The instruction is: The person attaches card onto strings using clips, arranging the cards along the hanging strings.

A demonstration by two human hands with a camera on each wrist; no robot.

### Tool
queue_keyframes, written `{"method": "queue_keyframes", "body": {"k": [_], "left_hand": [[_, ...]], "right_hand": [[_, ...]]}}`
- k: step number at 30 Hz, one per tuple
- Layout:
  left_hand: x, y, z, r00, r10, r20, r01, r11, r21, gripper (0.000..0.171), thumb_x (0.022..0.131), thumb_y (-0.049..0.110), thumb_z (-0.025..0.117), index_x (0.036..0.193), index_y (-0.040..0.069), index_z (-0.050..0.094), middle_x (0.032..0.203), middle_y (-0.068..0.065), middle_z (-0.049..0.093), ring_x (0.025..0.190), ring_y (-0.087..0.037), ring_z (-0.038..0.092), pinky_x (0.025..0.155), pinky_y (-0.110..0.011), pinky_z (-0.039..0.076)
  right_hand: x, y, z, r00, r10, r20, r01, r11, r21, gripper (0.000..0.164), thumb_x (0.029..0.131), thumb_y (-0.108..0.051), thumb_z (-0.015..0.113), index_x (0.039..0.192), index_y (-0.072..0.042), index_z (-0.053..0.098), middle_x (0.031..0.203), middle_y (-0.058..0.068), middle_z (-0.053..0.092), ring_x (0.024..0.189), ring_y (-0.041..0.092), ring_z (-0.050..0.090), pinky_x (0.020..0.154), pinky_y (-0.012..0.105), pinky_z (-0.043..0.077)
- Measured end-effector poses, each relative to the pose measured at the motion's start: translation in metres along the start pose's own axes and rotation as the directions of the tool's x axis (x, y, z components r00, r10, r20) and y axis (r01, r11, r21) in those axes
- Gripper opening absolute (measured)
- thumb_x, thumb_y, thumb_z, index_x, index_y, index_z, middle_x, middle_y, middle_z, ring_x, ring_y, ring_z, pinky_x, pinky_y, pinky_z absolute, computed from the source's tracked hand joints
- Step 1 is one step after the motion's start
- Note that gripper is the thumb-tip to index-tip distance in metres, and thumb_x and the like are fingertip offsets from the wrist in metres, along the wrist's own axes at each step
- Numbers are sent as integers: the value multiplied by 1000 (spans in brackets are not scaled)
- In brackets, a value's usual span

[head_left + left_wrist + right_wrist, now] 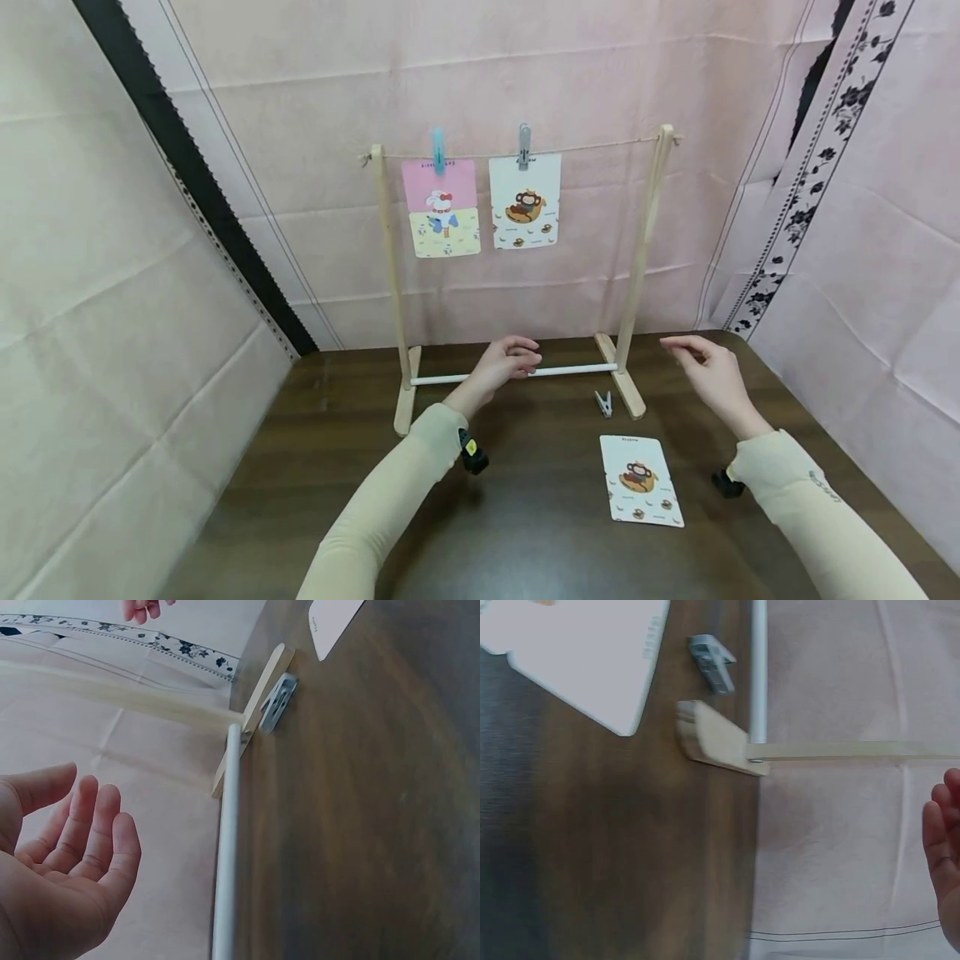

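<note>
My left hand point(504, 367) hovers near the white crossbar point(573, 370) of a wooden stand, fingers loosely bent and holding nothing, as the left wrist view also shows. Off to the right of the stand, my right hand point(705, 367) is raised with nothing in it. Between the hands, a grey clothespin point(603, 404) lies on the table beside the stand's right foot. Nearer to me lies a white monkey card point(641, 481). On the stand's string, a blue clothespin point(438, 151) holds a pink and yellow card point(442, 208), and a grey clothespin point(524, 147) holds another monkey card point(526, 204).
The stand's left post point(390, 258) and right post point(645, 250) rise from wooden feet on the dark brown table point(525, 517). Pale cloth point(517, 292) hangs behind the stand and along both sides. Cameras are strapped to both wrists.
</note>
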State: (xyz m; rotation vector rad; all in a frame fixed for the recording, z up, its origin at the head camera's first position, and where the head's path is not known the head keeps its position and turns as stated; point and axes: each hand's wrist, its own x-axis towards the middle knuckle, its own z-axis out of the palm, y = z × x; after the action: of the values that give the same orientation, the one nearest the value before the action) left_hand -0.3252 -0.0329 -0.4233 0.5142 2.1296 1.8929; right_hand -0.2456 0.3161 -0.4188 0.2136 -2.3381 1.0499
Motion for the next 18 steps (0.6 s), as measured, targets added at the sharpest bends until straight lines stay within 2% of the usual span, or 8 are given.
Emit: {"method": "queue_keyframes", "body": {"k": [2,5,9,12,16,18], "left_hand": [[2,-4,4,1000,-3,-1,3,1000,-16,28,96,13,69,122,2,64,118,-23,68,104,-41,67,87,-41,57],[3,-9,10,1000,-5,-11,4,1000,-31,26,96,13,69,119,4,65,116,-22,69,100,-39,68,85,-40,57],[0,-19,18,1000,-31,2,32,997,-63,25,96,12,70,119,4,65,115,-21,69,105,-44,65,93,-49,54],[-4,-29,23,998,-54,18,55,996,-69,27,95,13,70,120,2,64,113,-19,70,111,-49,62,97,-55,50],[-9,-40,28,998,-64,23,65,996,-61,31,95,15,71,121,0,63,107,-14,71,109,-48,63,96,-54,51],[-10,-44,30,998,-67,23,68,996,-66,35,95,15,71,124,-3,61,104,-11,72,108,-47,63,96,-54,51]], "right_hand": [[-4,3,2,1000,10,-29,-9,1000,13,21,103,-15,59,115,-7,74,109,17,73,86,-5,63,67,11,45],[-9,6,6,996,38,-84,-36,999,27,21,103,-15,58,113,-6,75,104,18,73,82,-5,63,65,11,46],[-19,12,12,984,101,-144,-96,995,43,22,103,-14,57,111,-6,76,100,17,74,77,-7,61,64,12,45],[-26,16,17,979,136,-153,-132,990,40,21,103,-14,57,110,-6,76,98,16,74,76,-2,62,63,13,45],[-32,20,20,976,160,-147,-157,987,30,21,103,-14,57,109,-7,76,95,14,74,76,7,64,62,13,45],[-34,22,21,974,169,-152,-166,986,37,21,103,-14,58,109,-7,76,94,13,74,76,6,65,63,13,45]]}}
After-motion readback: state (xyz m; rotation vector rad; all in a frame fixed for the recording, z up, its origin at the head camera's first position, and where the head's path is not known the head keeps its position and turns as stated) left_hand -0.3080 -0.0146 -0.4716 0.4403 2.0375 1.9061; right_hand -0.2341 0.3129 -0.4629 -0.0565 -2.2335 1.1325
